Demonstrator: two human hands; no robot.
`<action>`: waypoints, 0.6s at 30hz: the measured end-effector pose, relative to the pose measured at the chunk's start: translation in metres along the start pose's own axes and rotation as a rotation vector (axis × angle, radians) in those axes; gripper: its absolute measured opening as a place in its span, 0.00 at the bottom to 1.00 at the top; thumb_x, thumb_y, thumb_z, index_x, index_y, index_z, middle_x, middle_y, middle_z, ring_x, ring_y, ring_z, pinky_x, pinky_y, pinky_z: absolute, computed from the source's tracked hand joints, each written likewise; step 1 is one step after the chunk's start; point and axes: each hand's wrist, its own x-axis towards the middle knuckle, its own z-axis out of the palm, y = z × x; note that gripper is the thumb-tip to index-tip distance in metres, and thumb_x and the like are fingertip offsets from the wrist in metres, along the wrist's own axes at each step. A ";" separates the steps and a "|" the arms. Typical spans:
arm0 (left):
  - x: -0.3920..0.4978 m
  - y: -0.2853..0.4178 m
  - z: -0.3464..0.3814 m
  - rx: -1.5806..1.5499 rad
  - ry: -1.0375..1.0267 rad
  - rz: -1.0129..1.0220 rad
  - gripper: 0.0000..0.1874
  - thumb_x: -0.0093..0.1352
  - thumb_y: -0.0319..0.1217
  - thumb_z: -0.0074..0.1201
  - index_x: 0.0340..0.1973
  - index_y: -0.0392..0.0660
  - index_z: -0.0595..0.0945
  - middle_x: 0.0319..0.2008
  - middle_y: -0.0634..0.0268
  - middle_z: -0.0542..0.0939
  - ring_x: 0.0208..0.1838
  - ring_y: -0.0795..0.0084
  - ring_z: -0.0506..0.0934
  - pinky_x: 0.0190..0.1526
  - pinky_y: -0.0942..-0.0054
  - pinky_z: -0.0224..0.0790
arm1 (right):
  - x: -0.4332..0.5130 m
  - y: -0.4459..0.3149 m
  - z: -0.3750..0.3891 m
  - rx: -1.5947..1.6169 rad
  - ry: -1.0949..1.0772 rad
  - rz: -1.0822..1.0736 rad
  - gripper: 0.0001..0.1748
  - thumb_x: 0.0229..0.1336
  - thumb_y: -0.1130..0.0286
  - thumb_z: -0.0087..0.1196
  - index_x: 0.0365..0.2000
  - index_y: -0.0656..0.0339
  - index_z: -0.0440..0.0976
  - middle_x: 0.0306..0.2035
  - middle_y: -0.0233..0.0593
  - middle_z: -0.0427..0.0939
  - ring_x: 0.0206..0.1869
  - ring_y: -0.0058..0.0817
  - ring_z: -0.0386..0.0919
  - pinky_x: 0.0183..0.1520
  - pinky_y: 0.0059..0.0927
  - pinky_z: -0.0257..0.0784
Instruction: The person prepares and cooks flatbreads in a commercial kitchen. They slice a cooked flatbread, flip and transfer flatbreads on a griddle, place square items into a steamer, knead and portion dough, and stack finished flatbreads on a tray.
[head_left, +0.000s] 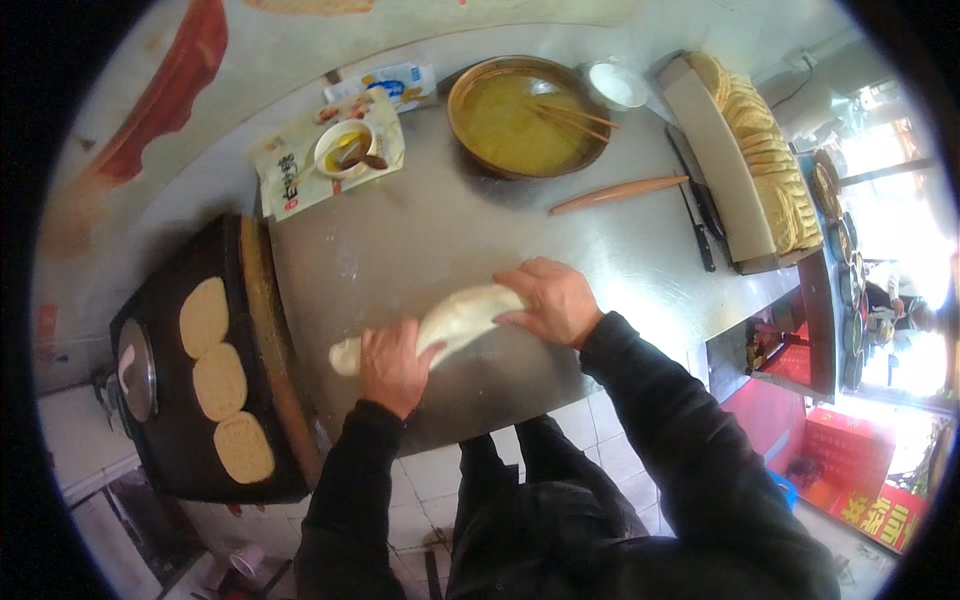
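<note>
A long roll of pale dough (469, 313) slants across the front part of the metal worktable (352, 247). My left hand (394, 367) grips it near its left end, and a short rounded tip sticks out past the fingers. At the other end my right hand (553, 300) holds the dough between thumb and fingers. Between the hands the roll bulges and arches slightly. My palms hide the parts of the dough beneath them, and I cannot tell whether its middle touches the table.
Left stands a dark griddle (165, 442) with three flatbreads (220, 381). Behind are a cup of oil (345, 148), a large bowl of yellow liquid (517, 135) with chopsticks, and a white bowl (616, 84). A rolling pin (619, 195), knives (703, 247) and a box of flatbreads (720, 165) lie right.
</note>
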 end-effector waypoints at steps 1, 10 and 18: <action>-0.005 0.000 -0.007 0.000 -0.127 -0.004 0.23 0.67 0.51 0.64 0.43 0.45 0.79 0.35 0.53 0.82 0.45 0.52 0.78 0.49 0.54 0.63 | -0.009 0.005 -0.010 0.019 -0.002 -0.081 0.32 0.55 0.52 0.69 0.54 0.60 0.78 0.48 0.47 0.80 0.55 0.46 0.77 0.60 0.48 0.71; 0.083 0.000 -0.066 -0.922 -0.124 -0.385 0.24 0.79 0.42 0.50 0.60 0.33 0.73 0.61 0.42 0.76 0.65 0.45 0.76 0.70 0.47 0.65 | 0.047 0.096 -0.087 -0.708 0.522 -0.055 0.23 0.54 0.67 0.61 0.51 0.64 0.77 0.51 0.47 0.79 0.56 0.46 0.75 0.65 0.46 0.66; 0.137 0.089 0.008 -2.218 -0.128 -0.835 0.32 0.83 0.50 0.34 0.60 0.27 0.71 0.60 0.39 0.77 0.66 0.46 0.76 0.70 0.48 0.67 | 0.019 -0.012 -0.068 0.181 0.319 -0.069 0.22 0.47 0.83 0.51 0.45 0.66 0.80 0.44 0.58 0.81 0.50 0.52 0.81 0.53 0.47 0.77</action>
